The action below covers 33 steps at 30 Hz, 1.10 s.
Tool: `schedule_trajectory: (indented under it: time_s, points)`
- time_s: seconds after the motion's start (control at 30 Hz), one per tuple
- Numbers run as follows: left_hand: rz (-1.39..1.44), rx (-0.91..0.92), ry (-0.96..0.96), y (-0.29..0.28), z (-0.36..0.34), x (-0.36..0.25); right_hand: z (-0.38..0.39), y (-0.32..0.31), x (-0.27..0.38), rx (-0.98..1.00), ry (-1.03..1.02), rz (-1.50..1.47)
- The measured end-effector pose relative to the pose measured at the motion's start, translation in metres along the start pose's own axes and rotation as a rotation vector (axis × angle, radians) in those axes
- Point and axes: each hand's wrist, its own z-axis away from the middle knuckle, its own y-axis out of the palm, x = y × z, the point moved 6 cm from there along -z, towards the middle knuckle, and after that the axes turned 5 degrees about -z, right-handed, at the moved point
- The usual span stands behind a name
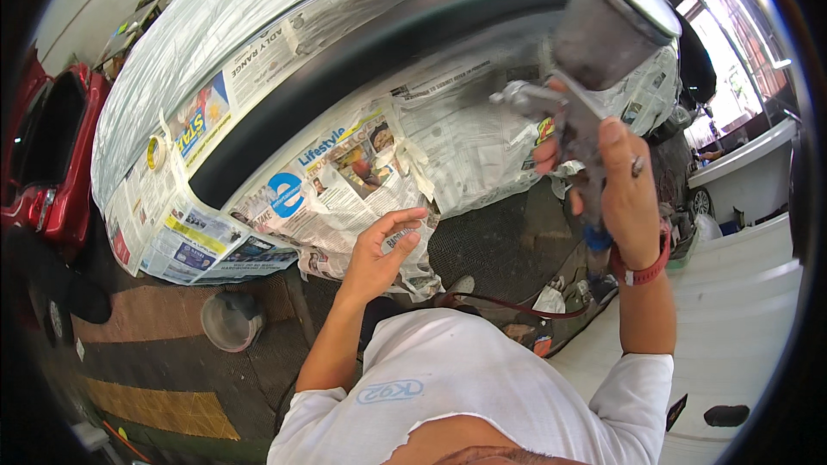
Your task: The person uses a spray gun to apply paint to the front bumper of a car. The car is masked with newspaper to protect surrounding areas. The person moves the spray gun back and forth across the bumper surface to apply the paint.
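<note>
My right hand (629, 185) is wrapped round a spray gun (607, 30), its large grey cup on top and its nozzle pointing left toward the car. A dark strip of car panel (345, 90) runs in a curve across the view, bordered by newspaper (345, 176) above and below. Below that strip, my left hand (382, 254) is empty, with the fingers loosely bent and the thumb apart. It is in front of the hanging newspaper; whether it touches the paper I cannot tell.
Crinkled plastic sheeting (164, 77) covers the upper car body. A tape roll (156, 153) is against the newspaper at left. A bucket (231, 323) stands on the matted floor, and a dark red hose (517, 308) curves nearby. A red car (65, 151) is far left, a white surface (732, 327) right.
</note>
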Motion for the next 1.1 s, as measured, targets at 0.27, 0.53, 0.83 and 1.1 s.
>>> schedule_trajectory:
  time_s: [0.27, 0.53, 0.83, 1.1]
  points:
    - [0.001, 0.026, 0.024, 0.014, -0.007, -0.005, -0.013, 0.006, -0.008, 0.123, 0.064, -0.029]
    - [-0.016, -0.010, -0.010, 0.012, -0.003, -0.002, -0.051, -0.088, -0.007, -0.181, 0.001, 0.048]
    - [-0.026, -0.021, -0.023, 0.017, -0.007, 0.005, -0.098, -0.207, 0.011, -0.387, -0.065, 0.341]
    - [0.005, 0.008, 0.011, 0.038, -0.015, 0.004, -0.100, -0.139, 0.085, -0.218, -0.125, 0.399]
